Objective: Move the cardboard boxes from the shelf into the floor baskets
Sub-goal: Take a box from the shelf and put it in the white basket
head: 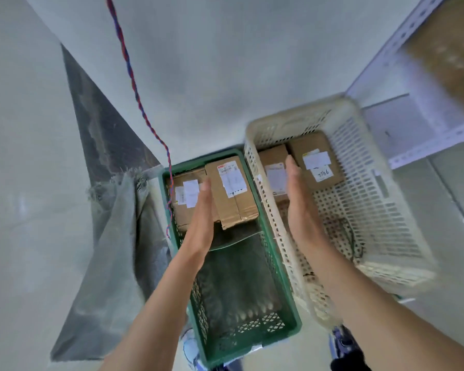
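Note:
Two baskets stand side by side on the floor below me. The green basket (276, 279) holds two labelled cardboard boxes at its far end, one lying flat (184, 207) and one on top, tilted (233, 191). The cream basket (381, 210) holds two more boxes at its far end, a left one (273, 167) and a right one (319, 159) with handwriting on its label. My left hand (202, 218) hovers over the green basket, fingers straight, holding nothing. My right hand (299, 204) is stretched flat over the cream basket, empty too.
A white metal shelf (423, 103) stands at the right with a blurred brown box (450, 49) on it. A red-and-blue twisted cord (137, 97) hangs down beside the green basket. A grey woven sack (113, 250) lies at the left against the wall.

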Available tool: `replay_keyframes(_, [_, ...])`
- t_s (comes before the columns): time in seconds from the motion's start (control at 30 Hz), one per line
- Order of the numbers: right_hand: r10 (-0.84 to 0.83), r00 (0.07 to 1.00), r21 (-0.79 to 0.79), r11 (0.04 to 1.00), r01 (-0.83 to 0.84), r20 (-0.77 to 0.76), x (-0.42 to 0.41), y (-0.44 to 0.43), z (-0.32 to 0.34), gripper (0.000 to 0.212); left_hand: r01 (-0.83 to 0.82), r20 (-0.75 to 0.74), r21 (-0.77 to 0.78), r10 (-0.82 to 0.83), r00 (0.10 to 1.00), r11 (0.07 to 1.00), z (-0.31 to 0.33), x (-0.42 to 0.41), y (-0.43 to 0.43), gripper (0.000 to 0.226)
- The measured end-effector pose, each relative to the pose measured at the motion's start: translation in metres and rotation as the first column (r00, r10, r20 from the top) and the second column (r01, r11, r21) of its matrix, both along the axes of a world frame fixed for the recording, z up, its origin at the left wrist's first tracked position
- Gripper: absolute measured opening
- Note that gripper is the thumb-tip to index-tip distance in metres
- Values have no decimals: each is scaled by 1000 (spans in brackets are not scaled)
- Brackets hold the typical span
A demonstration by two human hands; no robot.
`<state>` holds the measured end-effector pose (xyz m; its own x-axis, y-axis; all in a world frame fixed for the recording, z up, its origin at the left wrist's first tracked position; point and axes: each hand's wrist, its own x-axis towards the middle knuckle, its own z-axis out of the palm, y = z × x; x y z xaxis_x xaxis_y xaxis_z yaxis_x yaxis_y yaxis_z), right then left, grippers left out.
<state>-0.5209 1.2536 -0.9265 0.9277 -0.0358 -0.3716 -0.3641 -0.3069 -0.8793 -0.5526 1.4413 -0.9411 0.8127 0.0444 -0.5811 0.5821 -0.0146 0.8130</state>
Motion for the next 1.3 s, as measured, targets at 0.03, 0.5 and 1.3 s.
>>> replay_keyframes(0.03, [-25,999,16,1000,25,23,-2,-7,27,73,12,13,-6,-12,1000,1000,27,-2,-2,91])
replay_keyframes(0.5, [-216,935,163,971,175,281,-36,-162,329,61,216,297,-15,-202,933,976,342,-15,-146,67])
replay_keyframes(1.3, [-385,737,286,921,266,556,-77,-554,538,65,504,588,22,-419,692,864,557,-17,-593,82])
